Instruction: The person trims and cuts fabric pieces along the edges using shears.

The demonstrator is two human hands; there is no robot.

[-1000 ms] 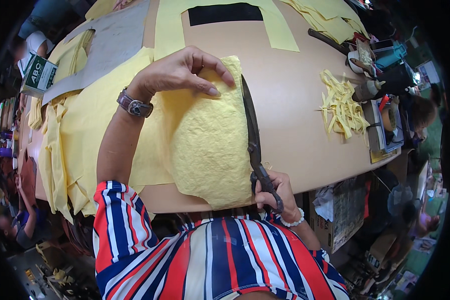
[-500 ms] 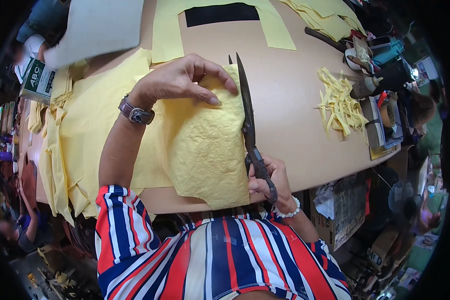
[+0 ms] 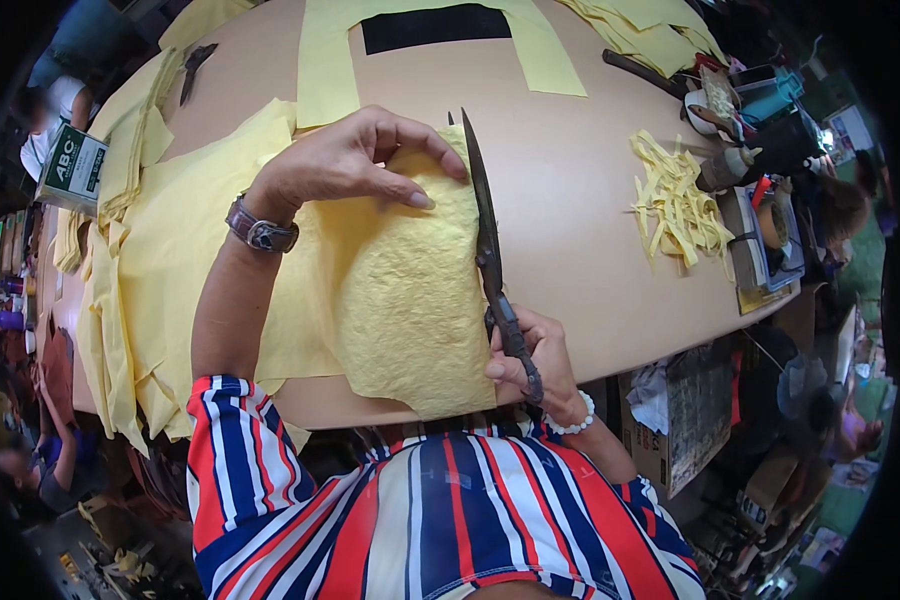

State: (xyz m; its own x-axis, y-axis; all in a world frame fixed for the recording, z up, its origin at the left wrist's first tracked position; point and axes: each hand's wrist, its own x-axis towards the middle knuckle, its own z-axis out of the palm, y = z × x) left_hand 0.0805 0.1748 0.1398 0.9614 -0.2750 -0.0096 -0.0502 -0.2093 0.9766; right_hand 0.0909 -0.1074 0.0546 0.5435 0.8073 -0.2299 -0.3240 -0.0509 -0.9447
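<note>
A yellow leather-like piece [image 3: 410, 300] with a crinkled surface lies in front of me, its lower end hanging over the table's near edge. My left hand [image 3: 370, 160] grips its far part, thumb and fingers curved around the material. In my right hand [image 3: 540, 365] are large dark shears [image 3: 485, 235], their blades running along the right edge of the piece and pointing away from me. Both blade tips show just past its far end, slightly apart. Under and left of it spreads a larger smooth yellow sheet [image 3: 190, 240].
Yellow strips [image 3: 680, 200] lie in a heap at the right. A black rectangle [image 3: 435, 28] rests by yellow sheets at the far side. Another pair of scissors [image 3: 196, 70] lies far left, near a green-and-white box [image 3: 73, 165]. Tools and containers [image 3: 765, 215] crowd the right edge. A person [image 3: 55, 120] is at far left.
The large pale board at the far left has gone from view, uncovering the other scissors and the table there. My hands and shears hold nearly the same place on the yellow piece.
</note>
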